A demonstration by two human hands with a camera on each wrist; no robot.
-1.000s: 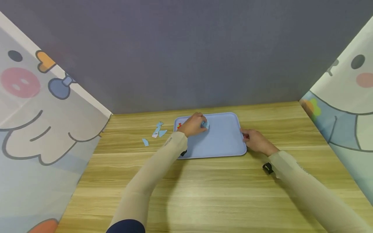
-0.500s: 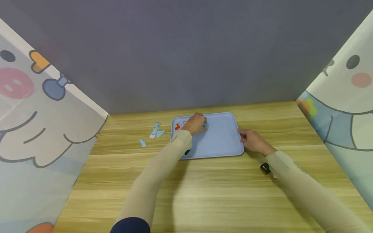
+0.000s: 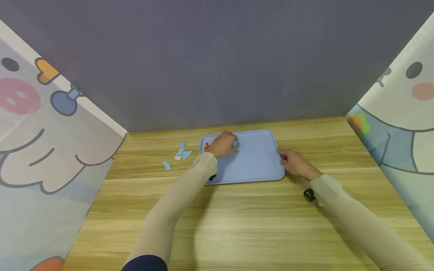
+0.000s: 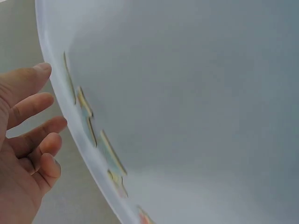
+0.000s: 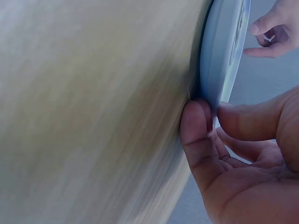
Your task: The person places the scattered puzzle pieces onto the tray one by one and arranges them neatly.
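A grey wall (image 3: 210, 60) filled most of the upper half of the head view, above a wood-grained counter (image 3: 257, 222) that ran to the bottom of the frame. Cartoon-printed panels (image 3: 51, 139) stood along the left and right edges, and pale sleeves (image 3: 173, 203) reached in from the lower edge and the lower right. A light blue tray (image 3: 257, 165) lay on the counter just right of centre. The right hand (image 3: 298, 165) had its grip pinching the tray's right rim, thumb over it and a fingertip underneath, as the right wrist view showed. The left hand (image 3: 222, 145) was over the upper left of the tray, its grip spread, thumb and fingers apart. A black device (image 3: 309, 194) showed at each wrist. Pale blue pieces (image 3: 180, 152) lay on the counter left of centre, most close together, one apart at lower left. In the left wrist view, a row of pieces (image 4: 112, 151) followed the tray's rim. A red piece (image 3: 207, 145) lay in the tray's upper left corner, and a blue piece (image 3: 239, 145) by the left fingertips; contact could not be told.
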